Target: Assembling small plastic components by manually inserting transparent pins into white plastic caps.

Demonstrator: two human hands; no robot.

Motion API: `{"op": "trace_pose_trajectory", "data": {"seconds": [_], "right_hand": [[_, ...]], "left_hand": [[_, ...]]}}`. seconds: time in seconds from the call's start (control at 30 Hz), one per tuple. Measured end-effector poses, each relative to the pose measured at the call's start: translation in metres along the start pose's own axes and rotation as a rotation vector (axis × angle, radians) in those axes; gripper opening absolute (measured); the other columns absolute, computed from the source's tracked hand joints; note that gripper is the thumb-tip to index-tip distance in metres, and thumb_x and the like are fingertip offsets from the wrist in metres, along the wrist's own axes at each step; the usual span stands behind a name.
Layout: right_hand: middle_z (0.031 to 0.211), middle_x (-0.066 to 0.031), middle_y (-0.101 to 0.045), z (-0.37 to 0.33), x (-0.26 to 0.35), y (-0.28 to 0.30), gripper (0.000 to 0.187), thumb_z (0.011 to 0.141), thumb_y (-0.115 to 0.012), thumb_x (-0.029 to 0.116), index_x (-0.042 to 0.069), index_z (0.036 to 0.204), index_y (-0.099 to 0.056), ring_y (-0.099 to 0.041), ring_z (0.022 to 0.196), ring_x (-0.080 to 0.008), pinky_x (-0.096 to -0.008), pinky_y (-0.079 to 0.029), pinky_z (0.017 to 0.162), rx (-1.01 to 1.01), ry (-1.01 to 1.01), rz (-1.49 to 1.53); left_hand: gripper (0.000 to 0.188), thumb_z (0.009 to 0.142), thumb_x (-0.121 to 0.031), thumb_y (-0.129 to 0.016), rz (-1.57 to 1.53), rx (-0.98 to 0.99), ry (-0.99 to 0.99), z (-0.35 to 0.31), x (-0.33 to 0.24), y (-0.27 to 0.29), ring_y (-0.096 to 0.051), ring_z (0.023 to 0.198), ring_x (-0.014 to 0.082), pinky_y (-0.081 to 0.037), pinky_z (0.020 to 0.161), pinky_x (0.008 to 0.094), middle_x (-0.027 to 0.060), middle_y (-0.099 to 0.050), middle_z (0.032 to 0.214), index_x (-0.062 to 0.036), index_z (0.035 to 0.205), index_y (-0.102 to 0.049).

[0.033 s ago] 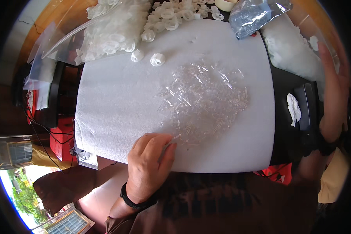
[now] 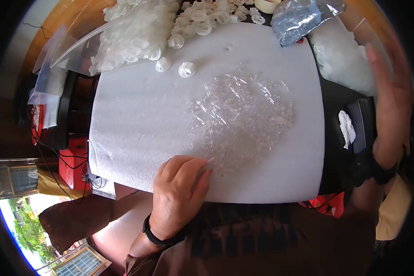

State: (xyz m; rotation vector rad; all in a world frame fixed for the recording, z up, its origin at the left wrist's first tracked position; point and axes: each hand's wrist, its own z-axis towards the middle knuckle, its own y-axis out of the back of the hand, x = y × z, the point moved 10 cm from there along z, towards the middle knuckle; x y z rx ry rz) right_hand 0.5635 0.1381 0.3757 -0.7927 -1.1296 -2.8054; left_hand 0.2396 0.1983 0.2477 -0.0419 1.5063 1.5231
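My left hand (image 2: 179, 184) is at the front edge of a white foam sheet (image 2: 138, 124), its fingers bent and the thumb and forefinger tips close together. They are at the near left edge of a spread heap of small clear plastic sticks (image 2: 239, 119). Whatever lies in the pinch is too small and clear to name. At the far right my right hand (image 2: 393, 87) is raised beside a clear bag of whitish plastic pieces (image 2: 342, 57). Its fingers are smeared and dim, so its grip does not show.
Two white plastic caps (image 2: 187, 69) stand on the sheet's far part. Behind lie a large clear bag of translucent pieces (image 2: 133, 43) and loose ring-shaped parts (image 2: 200, 23). A silvery bag (image 2: 301, 20) is at the back right. Crumpled tissue (image 2: 347, 129) lies beside a dark case (image 2: 361, 124).
My right hand has shifted slightly to the left, toward the bag on the right. The left hand has moved a little to the right. The heap looks the same.
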Motion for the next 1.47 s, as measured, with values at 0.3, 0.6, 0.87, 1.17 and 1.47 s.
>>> {"op": "trace_pose_trajectory", "data": {"seconds": [0.3, 0.6, 0.87, 1.17, 1.47], "right_hand": [[0.116, -0.0156, -0.059, -0.047, 0.159, -0.236, 0.037, 0.084, -0.062, 0.014, 0.003, 0.119, -0.057, -0.055, 0.109, -0.0308, -0.0388, -0.044, 0.094, 0.638, 0.630, 0.131], [0.100, -0.0126, -0.063, -0.046, 0.147, -0.270, 0.018, 0.084, -0.060, 0.011, 0.002, 0.098, -0.066, -0.060, 0.090, -0.0272, -0.0380, -0.048, 0.083, 0.735, 0.647, 0.096], [0.086, -0.0024, -0.059, -0.048, 0.123, -0.188, 0.020, 0.086, -0.062, 0.014, 0.003, 0.103, -0.061, -0.053, 0.061, -0.0044, -0.0205, -0.041, 0.052, 0.994, -0.136, 0.727], [0.109, -0.0145, -0.062, -0.132, 0.040, -0.138, 0.021, 0.087, -0.059, 0.013, 0.005, 0.107, -0.057, -0.054, 0.062, -0.0083, -0.0214, -0.042, 0.054, 0.978, -0.766, 1.158], [0.125, -0.0170, -0.055, -0.151, 0.022, -0.147, 0.049, 0.088, -0.059, 0.023, 0.010, 0.134, -0.045, -0.063, 0.082, -0.0206, -0.0279, -0.050, 0.063, 0.973, -0.977, 1.407]], "left_hand": [[0.019, 0.073, 0.000, -0.070, 0.093, -0.001, -0.113, -0.003, -0.013, -0.004, -0.059, 0.075, 0.0286, -0.048, 0.065, 0.0358, 0.0121, -0.059, 0.088, -0.0011, 0.091, -0.063], [0.020, 0.070, -0.003, -0.072, 0.048, -0.018, -0.151, -0.006, -0.010, -0.002, -0.056, 0.074, 0.0249, -0.045, 0.066, 0.0362, 0.0070, -0.057, 0.087, -0.0062, 0.088, -0.063], [0.023, 0.065, -0.003, -0.072, 0.123, 0.020, -0.216, 0.000, -0.017, -0.012, -0.056, 0.071, 0.0238, -0.044, 0.065, 0.0346, 0.0062, -0.056, 0.084, -0.0064, 0.086, -0.062], [0.021, 0.066, -0.001, -0.071, -0.146, 0.121, -0.260, 0.008, -0.036, -0.025, -0.056, 0.071, 0.0235, -0.044, 0.064, 0.0351, 0.0060, -0.056, 0.082, -0.0059, 0.084, -0.061], [0.024, 0.065, -0.003, -0.075, 0.007, 0.296, -0.307, 0.011, -0.062, -0.048, -0.057, 0.073, 0.0257, -0.045, 0.067, 0.0357, 0.0073, -0.058, 0.085, -0.0064, 0.088, -0.066]]}}
